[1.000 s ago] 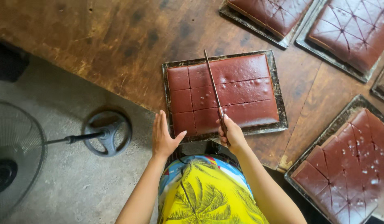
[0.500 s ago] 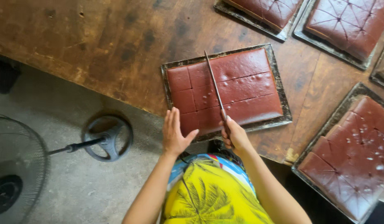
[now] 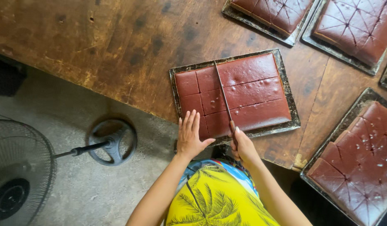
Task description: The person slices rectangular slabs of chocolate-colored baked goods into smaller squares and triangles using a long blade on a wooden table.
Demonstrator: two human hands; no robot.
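The knife (image 3: 224, 93) has shifted a little toward nine o'clock across the brown slab (image 3: 235, 94), its blade now lying along a fresh cut line; the left hand (image 3: 191, 136) has slid up from the counter (image 3: 97, 50) edge, its fingers (image 3: 193, 121) reaching the tray (image 3: 292, 109) rim; the right hand (image 3: 242, 145) has edged toward twelve o'clock with the handle.

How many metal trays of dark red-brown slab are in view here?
5: the tray being cut by the hands, two at the top right, one at the lower right, and a sliver at the right edge. Others may lie off-frame.
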